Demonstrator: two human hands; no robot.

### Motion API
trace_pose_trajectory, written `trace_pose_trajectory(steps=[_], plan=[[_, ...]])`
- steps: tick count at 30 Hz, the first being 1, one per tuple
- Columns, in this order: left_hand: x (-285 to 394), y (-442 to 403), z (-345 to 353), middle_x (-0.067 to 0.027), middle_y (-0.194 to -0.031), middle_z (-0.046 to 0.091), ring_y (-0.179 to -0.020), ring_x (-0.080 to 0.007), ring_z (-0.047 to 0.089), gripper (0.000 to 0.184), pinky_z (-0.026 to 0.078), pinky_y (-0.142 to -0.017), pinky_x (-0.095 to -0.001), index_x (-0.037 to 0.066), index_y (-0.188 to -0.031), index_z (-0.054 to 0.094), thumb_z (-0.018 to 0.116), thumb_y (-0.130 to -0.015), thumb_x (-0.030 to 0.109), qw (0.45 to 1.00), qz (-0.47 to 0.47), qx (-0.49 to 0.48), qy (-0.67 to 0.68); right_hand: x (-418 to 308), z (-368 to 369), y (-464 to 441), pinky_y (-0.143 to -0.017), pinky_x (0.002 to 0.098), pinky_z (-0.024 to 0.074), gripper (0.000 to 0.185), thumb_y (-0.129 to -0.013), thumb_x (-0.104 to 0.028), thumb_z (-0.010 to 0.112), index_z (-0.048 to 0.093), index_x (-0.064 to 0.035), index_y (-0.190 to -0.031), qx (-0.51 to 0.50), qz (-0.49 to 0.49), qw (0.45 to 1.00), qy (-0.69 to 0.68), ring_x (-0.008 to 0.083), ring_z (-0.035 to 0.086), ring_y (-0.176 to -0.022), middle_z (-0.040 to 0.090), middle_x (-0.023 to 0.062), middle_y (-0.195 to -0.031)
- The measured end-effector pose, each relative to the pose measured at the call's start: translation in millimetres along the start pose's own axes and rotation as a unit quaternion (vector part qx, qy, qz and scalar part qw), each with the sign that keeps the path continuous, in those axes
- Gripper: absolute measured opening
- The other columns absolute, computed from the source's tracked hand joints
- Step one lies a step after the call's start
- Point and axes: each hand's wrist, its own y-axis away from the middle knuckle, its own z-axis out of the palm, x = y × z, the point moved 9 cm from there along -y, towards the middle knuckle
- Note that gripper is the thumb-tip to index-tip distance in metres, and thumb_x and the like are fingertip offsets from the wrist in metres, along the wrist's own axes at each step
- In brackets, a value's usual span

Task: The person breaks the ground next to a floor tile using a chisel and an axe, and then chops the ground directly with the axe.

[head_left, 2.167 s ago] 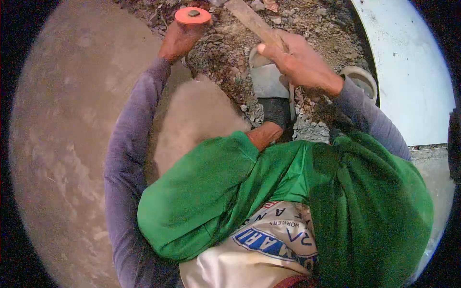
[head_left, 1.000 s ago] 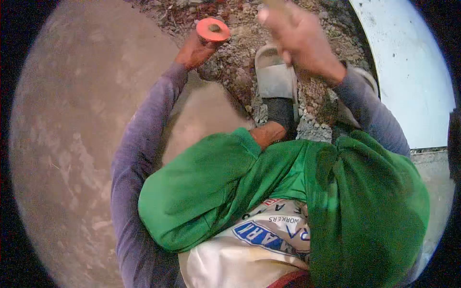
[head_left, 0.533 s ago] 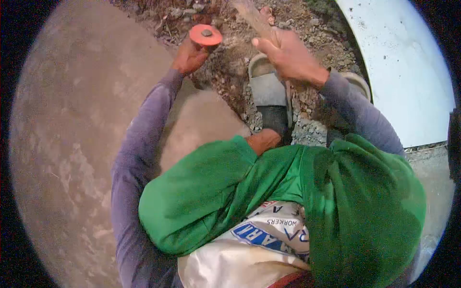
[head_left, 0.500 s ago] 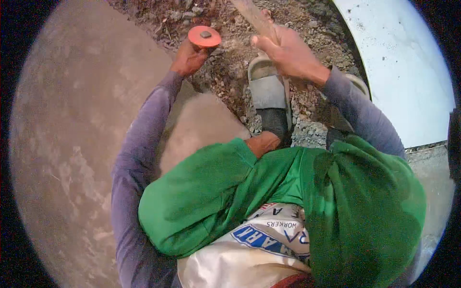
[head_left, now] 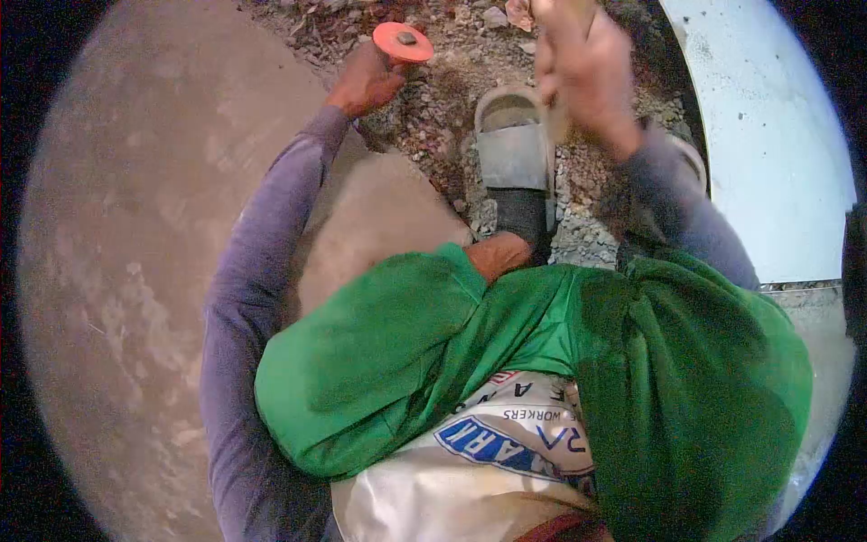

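Observation:
My left hand point(head_left: 366, 83) is closed around a chisel with a round orange hand guard point(head_left: 404, 42). The chisel's blunt metal end pokes up through the guard, while its lower part is hidden under hand and guard. Blurred by motion, my right hand point(head_left: 598, 81) grips a wooden handle point(head_left: 562, 18) to the right of the chisel. Whatever sits at the far end of that handle lies outside the view. Loose soil and gravel point(head_left: 452, 90) spread below both hands.
A concrete slab point(head_left: 163, 226) with a broken edge lies on the left. One sandalled foot point(head_left: 513, 158) stands on the gravel between my arms; another sandal point(head_left: 691, 163) is partly hidden by my right arm. A white panel point(head_left: 768, 135) borders the right side.
My right hand with the wooden handle has moved up and right, and the handle has turned more upright. My left hand and the chisel appear slightly higher and further right in view.

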Motion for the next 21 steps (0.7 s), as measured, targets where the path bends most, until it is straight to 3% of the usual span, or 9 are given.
trace_pose_trajectory(steps=[2, 5, 8, 10, 12, 14, 17, 19, 21], plan=[[22.9, 0.1, -13.7, -0.0154, -0.106, 0.071, -0.096, -0.0371, 0.067, 0.042, 0.054, -0.086, -0.0439, 0.009, -0.118, 0.069, 0.066, -0.076, 0.014, 1.000, -0.008, 0.012, 0.012, 51.0, 36.7, 22.4, -0.053, 0.0462, 0.0479, 0.039, -0.103, -0.040, 0.054, 0.066, -0.0027, -0.100, 0.008, -0.038, 0.999, 0.024, 0.0282, 0.062, -0.054, 0.062, 0.0111, -0.063], [35.7, 3.0, -10.0, -0.0150, -0.106, 0.071, -0.092, -0.0345, 0.066, 0.041, 0.054, -0.084, -0.0408, 0.009, -0.118, 0.069, 0.066, -0.076, 0.011, 0.995, 0.009, 0.026, 0.097, 73.7, 81.5, 26.1, -0.056, 0.0491, 0.0467, 0.039, -0.101, -0.038, 0.056, 0.065, -0.0005, -0.096, -0.211, -0.082, 0.967, 0.121, 0.0299, 0.062, -0.058, 0.060, 0.0152, -0.065], [30.8, -4.9, -3.3, -0.0158, -0.116, 0.071, -0.103, -0.0345, 0.067, 0.041, 0.053, -0.093, -0.0406, 0.006, -0.125, 0.065, 0.067, -0.084, 0.008, 0.993, 0.096, 0.018, 0.071, 40.2, 56.2, 0.6, -0.069, 0.0384, 0.0530, 0.035, -0.102, -0.038, 0.059, 0.068, -0.0038, -0.105, -0.188, -0.195, 0.945, 0.182, 0.0202, 0.063, -0.072, 0.065, 0.0059, -0.079], [-0.8, -2.0, 15.9, -0.0153, -0.118, 0.071, -0.110, -0.0327, 0.067, 0.039, 0.052, -0.098, -0.0408, 0.004, -0.126, 0.065, 0.066, -0.087, 0.005, 0.998, -0.006, -0.054, 0.011, 7.2, 20.1, -5.9, -0.073, 0.0387, 0.0599, 0.047, -0.100, -0.040, 0.062, 0.057, -0.0006, -0.126, -0.326, -0.033, 0.924, -0.196, 0.0248, 0.066, -0.080, 0.064, 0.0150, -0.095], [-17.3, -0.7, 23.6, -0.0146, -0.119, 0.072, -0.113, -0.0316, 0.067, 0.037, 0.052, -0.101, -0.0411, 0.003, -0.126, 0.065, 0.064, -0.088, 0.002, 0.994, -0.060, -0.092, -0.017, 1.5, 11.9, -20.0, -0.074, 0.0392, 0.0594, 0.047, -0.100, -0.039, 0.062, 0.056, -0.0001, -0.126, -0.276, 0.019, 0.915, -0.293, 0.0249, 0.066, -0.082, 0.064, 0.0155, -0.097], [-9.6, -5.1, 15.0, -0.0106, -0.093, 0.068, -0.083, -0.0292, 0.063, 0.034, 0.052, -0.077, -0.0407, 0.006, -0.107, 0.070, 0.065, -0.073, 0.003, 0.996, 0.027, 0.018, 0.083, 43.0, 38.0, 3.4, -0.070, 0.0387, 0.0532, 0.036, -0.101, -0.038, 0.060, 0.062, -0.0020, -0.108, -0.138, -0.138, 0.980, -0.037, 0.0204, 0.063, -0.076, 0.066, 0.0085, -0.087], [-1.6, 4.9, 21.5, -0.0110, -0.121, 0.066, -0.115, -0.0289, 0.061, 0.044, 0.047, -0.101, -0.0399, 0.008, -0.120, 0.068, 0.062, -0.078, -0.005, 0.994, 0.016, -0.049, 0.092, 74.3, 80.9, 24.7, -0.057, 0.0334, 0.0496, 0.036, -0.102, -0.040, 0.060, 0.062, -0.0035, -0.099, -0.094, -0.322, 0.885, 0.323, 0.0135, 0.059, -0.060, 0.062, 0.0026, -0.074], [-13.9, -2.5, 27.2, -0.0100, -0.135, 0.062, -0.127, -0.0265, 0.057, 0.054, 0.042, -0.110, -0.0381, 0.009, -0.127, 0.065, 0.060, -0.076, -0.009, 0.993, -0.005, -0.096, 0.071, 74.3, 73.0, 37.2, -0.050, 0.0297, 0.0480, 0.037, -0.102, -0.041, 0.060, 0.062, -0.0040, -0.098, -0.246, 0.034, 0.964, 0.099, 0.0103, 0.057, -0.054, 0.059, 0.0002, -0.069], [-27.1, -6.2, 25.9, -0.0087, -0.114, 0.059, -0.107, -0.0249, 0.056, 0.043, 0.044, -0.094, -0.0381, 0.007, -0.116, 0.063, 0.062, -0.074, -0.004, 0.993, -0.012, -0.075, 0.091, 36.3, 49.1, 13.9, -0.047, 0.0293, 0.0464, 0.038, -0.102, -0.043, 0.062, 0.062, -0.0049, -0.098, -0.156, -0.135, 0.973, 0.099, 0.0096, 0.057, -0.052, 0.056, -0.0004, -0.067]])
